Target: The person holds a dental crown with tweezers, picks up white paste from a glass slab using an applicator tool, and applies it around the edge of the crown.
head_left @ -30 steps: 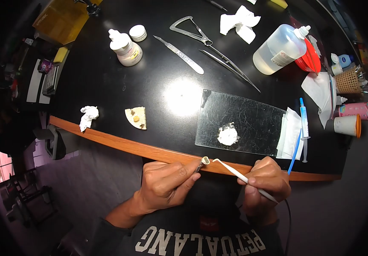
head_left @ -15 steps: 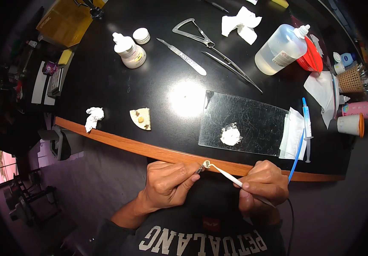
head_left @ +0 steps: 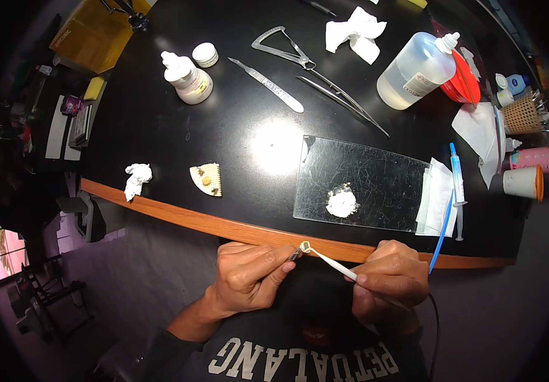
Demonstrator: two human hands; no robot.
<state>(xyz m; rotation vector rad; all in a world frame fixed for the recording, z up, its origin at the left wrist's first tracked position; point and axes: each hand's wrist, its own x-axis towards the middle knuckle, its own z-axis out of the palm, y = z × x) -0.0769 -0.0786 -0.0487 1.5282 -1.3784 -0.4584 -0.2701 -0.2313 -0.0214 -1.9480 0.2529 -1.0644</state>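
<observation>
My left hand (head_left: 253, 274) is closed in a pinch on a short dark metal clamp (head_left: 294, 256), mostly hidden by the fingers. At the clamp's end sits a small cream-coloured piece like a dental crown (head_left: 306, 246), with a dark grey-green inside. My right hand (head_left: 394, 277) is closed around a slim white pen-shaped tool (head_left: 335, 265). Its thin bent tip meets the crown-like piece or lies right at its edge; I cannot tell which. Beyond the hands, a glass slab (head_left: 376, 172) on the black table bears a heap of white powder or paste (head_left: 342, 200).
Behind lie a scalpel (head_left: 267, 86), tweezers (head_left: 343, 104) and a caliper (head_left: 285, 53). Bottles stand left (head_left: 190, 83) and right (head_left: 413, 71). A beige honeycomb tray (head_left: 206, 180), crumpled tissue (head_left: 138, 179) and a blue-tipped syringe (head_left: 456, 178) lie nearer the wooden edge (head_left: 179, 216).
The view has shifted slightly. The crown-like piece has turned a little, showing its dark inside more plainly. Both hands keep their grips, and the tool's tip stays at the piece.
</observation>
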